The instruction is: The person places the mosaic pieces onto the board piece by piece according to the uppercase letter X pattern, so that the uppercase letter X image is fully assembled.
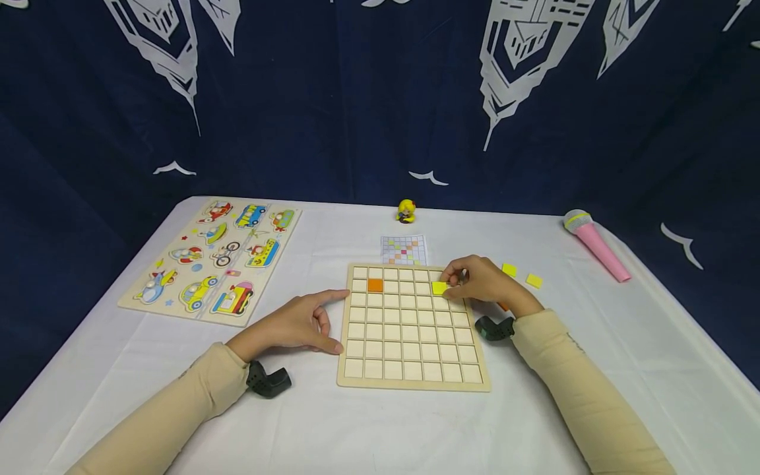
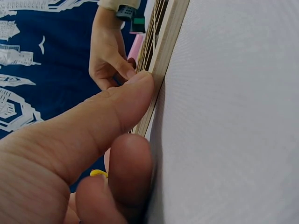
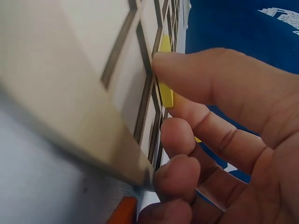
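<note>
A wooden grid board [image 1: 414, 387] with square cells lies flat on the table. An orange tile [image 1: 375, 285] sits in a cell near its upper left. My right hand [image 1: 481, 284] pinches a yellow tile [image 3: 166, 95] between thumb and index finger, over the second row toward the board's right side. In the right wrist view the tile is tilted against the grid. My left hand [image 1: 299, 323] touches the board's left edge with thumb and index finger spread along it. Its other fingers are bent.
Two loose yellow tiles [image 1: 534, 281] lie right of the board, and an orange piece [image 3: 122, 211] is partly hidden by the right hand. A colored grid card [image 1: 388, 251] and a small figurine [image 1: 406, 212] are behind. A vehicle puzzle [image 1: 196, 268] lies left, a pink microphone [image 1: 601, 249] right.
</note>
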`<state>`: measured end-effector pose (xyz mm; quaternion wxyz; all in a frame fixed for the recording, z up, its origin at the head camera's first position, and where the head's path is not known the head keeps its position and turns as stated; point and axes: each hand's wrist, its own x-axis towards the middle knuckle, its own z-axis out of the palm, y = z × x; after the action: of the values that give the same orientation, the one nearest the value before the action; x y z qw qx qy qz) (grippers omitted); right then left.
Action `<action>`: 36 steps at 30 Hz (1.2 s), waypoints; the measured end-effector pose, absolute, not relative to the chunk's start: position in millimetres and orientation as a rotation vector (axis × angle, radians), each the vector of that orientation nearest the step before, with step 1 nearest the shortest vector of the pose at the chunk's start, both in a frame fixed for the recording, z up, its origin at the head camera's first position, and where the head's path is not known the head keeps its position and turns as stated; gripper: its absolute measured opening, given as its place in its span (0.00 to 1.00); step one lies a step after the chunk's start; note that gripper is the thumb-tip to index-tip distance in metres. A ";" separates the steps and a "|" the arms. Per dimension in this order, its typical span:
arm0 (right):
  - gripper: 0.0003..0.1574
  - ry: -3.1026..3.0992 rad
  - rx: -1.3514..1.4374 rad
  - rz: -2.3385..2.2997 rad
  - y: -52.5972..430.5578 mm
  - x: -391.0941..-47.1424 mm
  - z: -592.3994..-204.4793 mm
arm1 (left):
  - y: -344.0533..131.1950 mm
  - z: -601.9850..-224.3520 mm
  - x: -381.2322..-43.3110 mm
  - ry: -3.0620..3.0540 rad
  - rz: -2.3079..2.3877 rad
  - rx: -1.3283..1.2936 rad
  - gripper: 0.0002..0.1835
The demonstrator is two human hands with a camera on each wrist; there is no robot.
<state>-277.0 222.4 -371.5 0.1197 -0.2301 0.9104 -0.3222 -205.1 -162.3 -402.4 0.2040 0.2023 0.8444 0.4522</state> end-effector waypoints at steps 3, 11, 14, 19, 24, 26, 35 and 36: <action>0.13 2.656 -0.675 -0.943 222.2 -277.0 -371.2 | -162.2 -402.7 -205.5 2.355 1.261 0.561 0.57; 0.15 2.652 -0.664 -0.942 223.7 -273.3 -369.3 | -161.6 -402.5 -205.5 2.355 1.257 0.566 0.57; 0.17 2.660 -0.669 -0.961 226.5 -269.9 -367.8 | -161.2 -402.3 -205.3 2.356 1.253 0.561 0.57; 0.15 2.703 -0.675 -0.989 237.3 -262.8 -365.0 | -161.2 -402.4 -205.5 2.361 1.247 0.556 0.57; 0.13 2.734 -0.679 -1.039 251.6 -255.5 -363.7 | -161.3 -401.9 -205.2 2.365 1.242 0.568 0.57; 0.13 2.727 -0.672 -1.070 257.5 -252.9 -363.8 | -161.3 -401.9 -205.2 2.364 1.242 0.573 0.57; 0.09 2.756 -0.621 -1.084 281.4 -243.3 -363.1 | -162.4 -403.0 -205.3 2.366 1.239 0.546 0.57; 0.09 2.760 -0.620 -1.077 284.1 -242.8 -363.0 | -162.5 -403.0 -205.4 2.367 1.239 0.546 0.57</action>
<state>-242.8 284.1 -363.0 0.0574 -0.2044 0.9103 -0.3553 -205.4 -162.5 -403.0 0.2061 0.1959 0.8494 0.4446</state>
